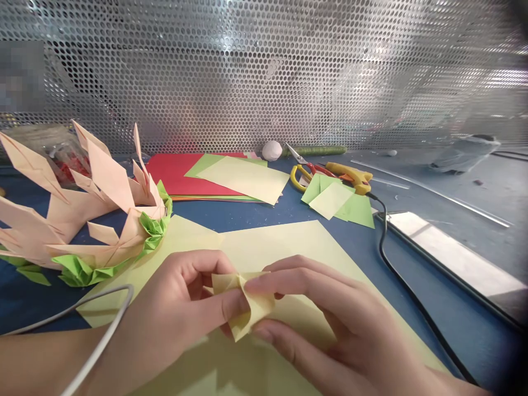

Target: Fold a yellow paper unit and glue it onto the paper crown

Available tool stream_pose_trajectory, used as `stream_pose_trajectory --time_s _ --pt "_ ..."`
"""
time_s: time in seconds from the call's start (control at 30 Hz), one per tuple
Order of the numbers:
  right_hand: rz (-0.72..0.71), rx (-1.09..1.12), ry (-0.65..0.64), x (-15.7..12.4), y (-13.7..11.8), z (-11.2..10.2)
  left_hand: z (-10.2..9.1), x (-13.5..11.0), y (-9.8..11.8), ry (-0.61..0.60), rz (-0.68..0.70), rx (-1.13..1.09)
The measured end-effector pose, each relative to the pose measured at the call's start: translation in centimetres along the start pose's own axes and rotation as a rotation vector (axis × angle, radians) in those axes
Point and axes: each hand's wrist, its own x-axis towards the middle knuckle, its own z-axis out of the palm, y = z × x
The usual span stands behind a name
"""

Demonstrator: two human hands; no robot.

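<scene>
Pinching a small folded piece of pale yellow paper (pixel 249 302) between both hands, we hold it just above a large yellow sheet (pixel 297 242) that lies on the blue worktop (pixel 256 212). Our left hand (pixel 173 316) has its thumb and fingers (pixel 225 308) closed on the piece's left edge. Our right hand (pixel 330 324) grips the right side, index finger on top and thumb underneath. A white cable (pixel 97 305) crosses our left wrist.

To the left stands a pink paper flower (pixel 103 209) with a green folded base. Behind it a clear plastic bag (pixel 53 148) holds something red, too blurred for us to tell what. Further back lies a stack of coloured sheets (pixel 177 173), red beneath green and yellow. Yellow-handled scissors (pixel 330 173) rest beside some folded green and yellow pieces (pixel 338 201), and a black cable (pixel 398 278) runs past them along the worktop.
</scene>
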Motion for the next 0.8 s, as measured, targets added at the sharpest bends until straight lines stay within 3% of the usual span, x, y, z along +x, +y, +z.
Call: stream_pose_trajectory --time_s 0.2,0.47,0.63,0.8 --pt "0.092 0.008 0.031 0.08 0.17 0.48 0.39 -0.10 -0.37 -0.022 0.086 -0.061" --pt "0.208 0.084 0.133 -0.05 0.50 0.66 0.54 -0.17 -0.45 0.016 0.083 0.040" --pt "0.248 0.095 0.117 -0.05 0.52 0.75 0.48 -0.10 -0.70 0.007 0.059 0.114" --pt "0.196 0.034 0.129 -0.08 0.47 0.71 0.45 -0.40 -0.41 0.034 -0.039 0.104"
